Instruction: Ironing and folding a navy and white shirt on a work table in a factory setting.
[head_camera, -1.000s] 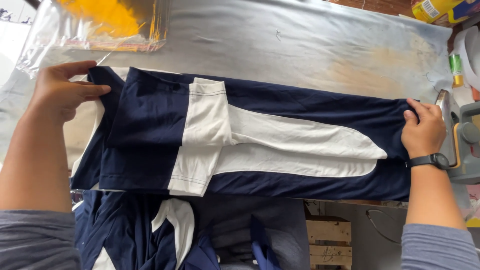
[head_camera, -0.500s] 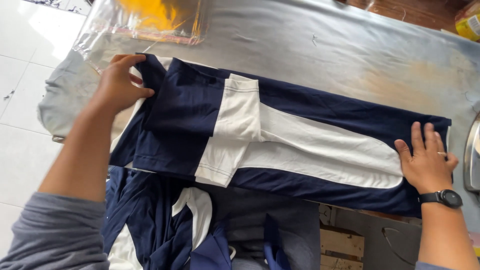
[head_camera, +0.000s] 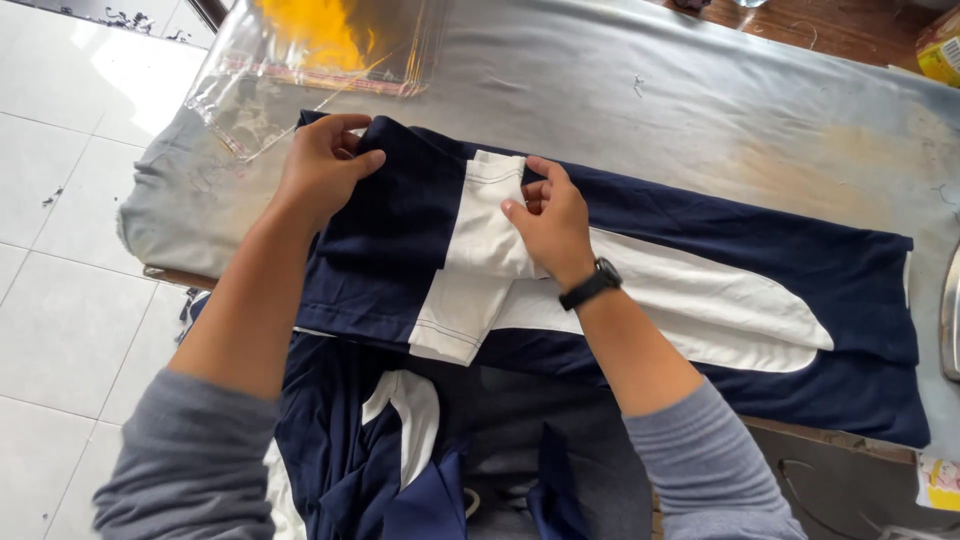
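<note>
Head view — both hands, left hand (head_camera: 325, 165) and right hand (head_camera: 548, 225), pinch the navy-white garment (head_camera: 400, 230) beside clear bags (head_camera: 300, 60).

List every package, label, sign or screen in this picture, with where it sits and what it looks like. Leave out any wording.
Clear plastic bags: flat, see-through stack with yellow inside, on the table's far left, beyond the navy and white garment.
Yellow package: far right corner, cut off by the frame edge.
Printed paper scrap: small, white and yellow, bottom right below the table.
No signs or screens show.
</note>
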